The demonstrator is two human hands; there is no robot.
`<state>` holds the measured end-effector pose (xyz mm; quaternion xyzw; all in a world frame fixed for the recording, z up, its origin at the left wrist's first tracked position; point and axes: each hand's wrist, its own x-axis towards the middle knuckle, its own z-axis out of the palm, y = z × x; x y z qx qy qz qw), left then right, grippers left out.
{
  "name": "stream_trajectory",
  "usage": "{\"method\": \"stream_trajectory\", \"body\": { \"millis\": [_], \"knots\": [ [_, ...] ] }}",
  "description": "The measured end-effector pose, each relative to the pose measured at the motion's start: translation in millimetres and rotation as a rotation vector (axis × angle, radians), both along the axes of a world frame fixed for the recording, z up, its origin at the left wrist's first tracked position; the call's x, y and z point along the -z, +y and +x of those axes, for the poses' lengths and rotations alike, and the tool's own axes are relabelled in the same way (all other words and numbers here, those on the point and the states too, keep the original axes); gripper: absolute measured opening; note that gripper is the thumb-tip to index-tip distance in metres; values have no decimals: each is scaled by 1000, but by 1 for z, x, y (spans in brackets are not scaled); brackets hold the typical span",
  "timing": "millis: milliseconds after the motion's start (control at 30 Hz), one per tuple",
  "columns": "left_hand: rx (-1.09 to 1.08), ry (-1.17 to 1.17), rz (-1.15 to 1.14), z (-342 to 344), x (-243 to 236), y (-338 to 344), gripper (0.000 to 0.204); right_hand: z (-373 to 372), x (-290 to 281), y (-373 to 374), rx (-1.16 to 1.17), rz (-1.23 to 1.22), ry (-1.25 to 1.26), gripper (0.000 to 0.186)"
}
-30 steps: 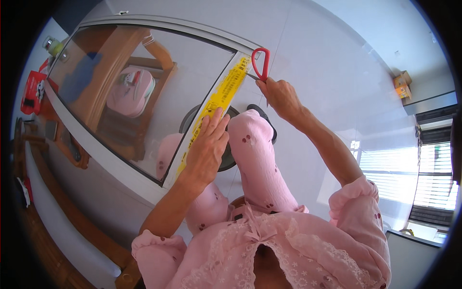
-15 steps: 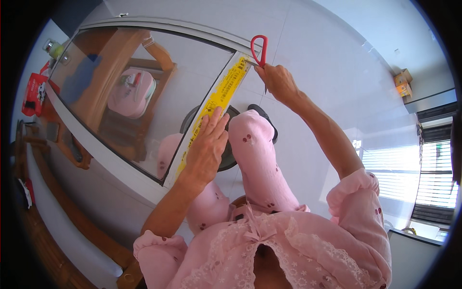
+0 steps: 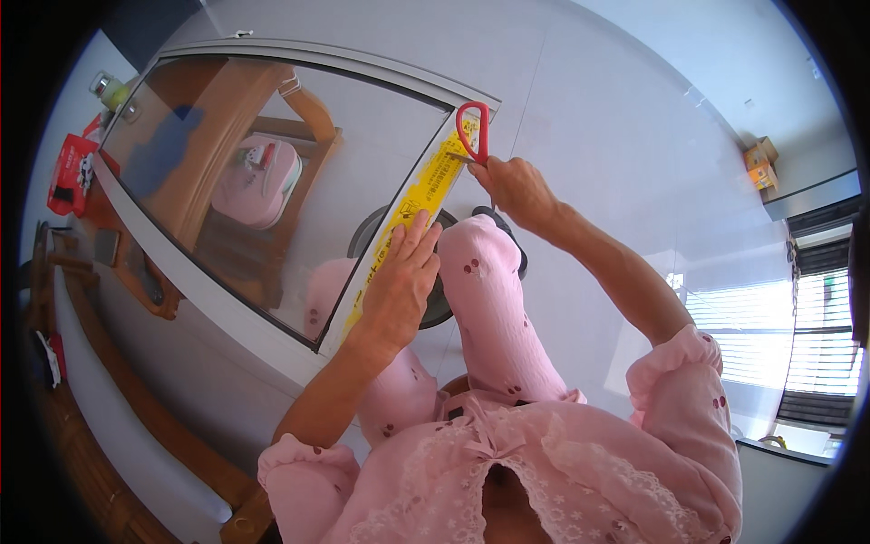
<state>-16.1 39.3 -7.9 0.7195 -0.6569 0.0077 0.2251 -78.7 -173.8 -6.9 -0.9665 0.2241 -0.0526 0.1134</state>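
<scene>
A yellow printed sticker [image 3: 426, 189] runs along the white frame [image 3: 337, 335] of a glass panel. My left hand [image 3: 399, 281] lies over the near part of the sticker, fingers stretched out. In my right hand [image 3: 521, 192] is a pair of scissors [image 3: 474, 133] with red handles, fingers closed round it. The scissors are spread: one blade reaches left onto the sticker near its far end, the other points down below my hand. Around that far end the yellow looks patchy, with white showing.
Through the glass [image 3: 362, 118] show a wooden chair [image 3: 313, 109] and a pink box [image 3: 258, 181]. At far left are a red bag [image 3: 72, 172] and a green-topped bottle [image 3: 109, 91]. A dark round object [image 3: 439, 308] sits beneath the frame beside my knee [image 3: 480, 249].
My right hand and the scissors have come nearer along the sticker, away from the frame's far corner. My left hand stays on the sticker. The whole view has shifted slightly.
</scene>
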Motion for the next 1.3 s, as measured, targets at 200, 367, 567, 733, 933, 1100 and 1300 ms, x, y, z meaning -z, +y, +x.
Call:
{"method": "stream_trajectory", "body": {
  "millis": [200,367,567,733,933,1100,1300],
  "knots": [
    [19,110,-99,5,-12,-2,22,-8,-35,-13,165,561,-294,41],
    [-32,543,-233,14,-27,-14,23,-10,-36,-28,348,766,-429,46],
    [-88,241,-201,43,-29,-91,34,6,-7,-15,376,1043,-687,45],
    [-225,101,-254,62,-6,-142,49,-3,10,-13,434,1210,-772,44],
    [-298,233,-240,65,-5,-161,37,-5,24,-27,434,1285,-709,44],
    [-318,241,-340,69,0,-170,27,9,25,-27,414,1381,-770,44],
    [-190,208,-332,72,-1,-180,15,22,32,-28,452,1399,-831,43]
  ]
}}
